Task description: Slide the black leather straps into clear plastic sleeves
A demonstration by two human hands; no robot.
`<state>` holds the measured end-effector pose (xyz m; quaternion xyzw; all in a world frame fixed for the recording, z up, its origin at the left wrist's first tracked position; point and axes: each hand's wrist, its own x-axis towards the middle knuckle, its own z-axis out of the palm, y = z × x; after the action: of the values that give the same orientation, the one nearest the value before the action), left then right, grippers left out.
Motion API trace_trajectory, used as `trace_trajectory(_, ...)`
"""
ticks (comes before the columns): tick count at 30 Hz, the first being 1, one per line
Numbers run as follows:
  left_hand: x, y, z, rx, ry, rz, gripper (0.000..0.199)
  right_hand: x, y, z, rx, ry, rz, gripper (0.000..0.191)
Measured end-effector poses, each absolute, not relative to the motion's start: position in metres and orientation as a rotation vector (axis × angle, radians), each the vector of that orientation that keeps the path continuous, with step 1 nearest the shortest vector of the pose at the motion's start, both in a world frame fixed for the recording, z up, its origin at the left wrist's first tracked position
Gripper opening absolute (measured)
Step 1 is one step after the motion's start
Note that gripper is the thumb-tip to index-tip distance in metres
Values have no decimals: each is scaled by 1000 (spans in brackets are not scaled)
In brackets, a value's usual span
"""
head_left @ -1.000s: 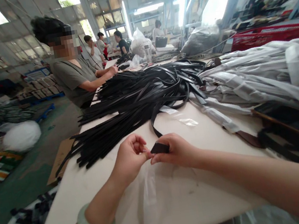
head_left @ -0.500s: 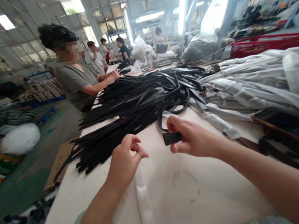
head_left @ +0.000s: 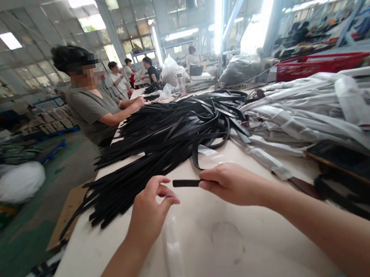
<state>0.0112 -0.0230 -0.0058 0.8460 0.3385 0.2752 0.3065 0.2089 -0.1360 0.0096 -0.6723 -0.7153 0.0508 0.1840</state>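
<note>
While the right hand (head_left: 226, 183) pinched it, black strap (head_left: 186, 183): dead center of the frame, squared-off end poking out toward the left hand (head_left: 152, 205) without touching it, and a curve of strap showing just above the right knuckles.
Right hand: thumb and fingers pressed together on the strap, a bit back from the end.
Left hand: fingers loosely curled, index and thumb apart, nothing between them that I could see.
Strap feel: my guess was light and bendy, but springy enough that the short end stuck out without drooping. Smooth faces probably a little slick; more likely to scuff than break.
Best grip: flat across both faces near the end, I'd say.
Strap pile (head_left: 156, 134): similar black ones, upper middle of the frame, ends fanned left.
Clear plastic sleeve (head_left: 175, 263): bottom center, looked flimsy.
Writing: pale marks on the red crate (head_left: 321, 64), upper right, too blurry to read; no brand I could make out anywhere.
</note>
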Motion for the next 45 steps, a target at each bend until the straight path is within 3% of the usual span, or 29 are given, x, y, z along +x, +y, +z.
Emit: trace_trajectory(45,11,-23,-5,2323,868,763,27,201,-137,12,-1893,-2088,173,33)
